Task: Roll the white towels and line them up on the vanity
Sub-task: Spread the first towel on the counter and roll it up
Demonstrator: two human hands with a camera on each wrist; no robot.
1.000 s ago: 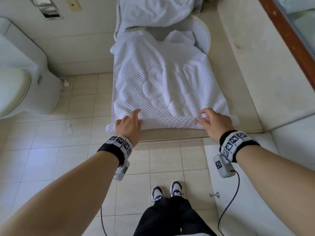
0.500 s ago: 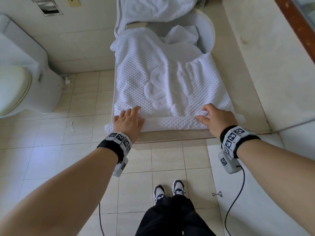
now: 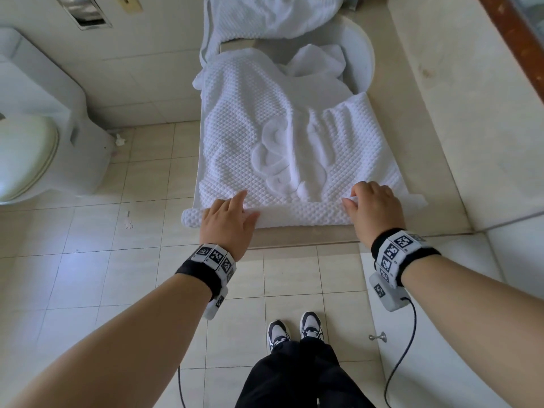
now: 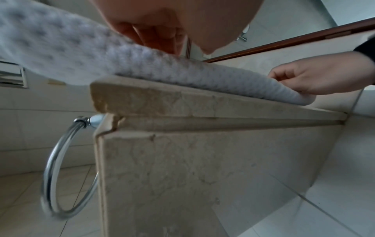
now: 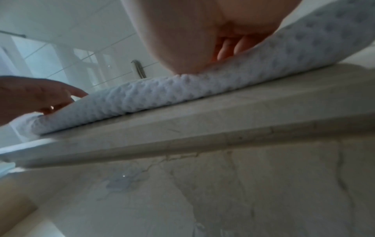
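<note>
A white waffle towel point(image 3: 265, 128) lies spread over the beige stone vanity point(image 3: 426, 172). Its near edge is turned into a thin roll point(image 3: 300, 214) along the vanity's front. My left hand point(image 3: 228, 216) sits on the roll's left end, fingers bent over it. My right hand point(image 3: 372, 204) grips the right end with curled fingers. The left wrist view shows the towel point(image 4: 81, 56) under my left hand point(image 4: 162, 24) and the right hand point(image 4: 316, 77) pinching the roll. From the right wrist I see the roll point(image 5: 202, 89), my right hand point(image 5: 192, 32) and the left hand point(image 5: 30, 96).
A second white towel point(image 3: 273, 13) is heaped at the vanity's far end, beside a white basin point(image 3: 362, 54). A toilet point(image 3: 29, 142) stands to the left on the tiled floor. A chrome towel ring point(image 4: 61, 168) hangs on the vanity's left side. The wall rises on the right.
Both hands have pushed forward and turned the near edge over into a thicker roll. The towel's far right part has drawn back from the basin.
</note>
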